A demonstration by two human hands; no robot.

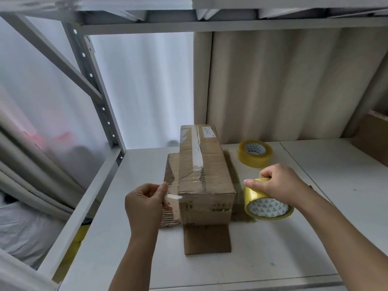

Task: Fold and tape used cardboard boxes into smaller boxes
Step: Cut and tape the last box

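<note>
Box (204, 175) sits mid-frame on the bench (294, 238), long axis running away from the camera, loose flap flat at its near end. Left hand (144, 203) pinches the free tape end (173, 196) just left of the near top corner. Right hand (277, 183) grips the tape roll (266, 204) on the box's right side, fingers curled over the rim. Strip looks stretched across the near face, though it's clear and hard to trace.

To do this step well, imo: keep tension even btwn both hands, line the strip up w/ the top edge, land the left end first, then press along toward the roll so no bubbles or wrinkles form. Don't let the strip twist or stick to itself.

Spare roll (255, 153) sits right of the box, further back.
</note>
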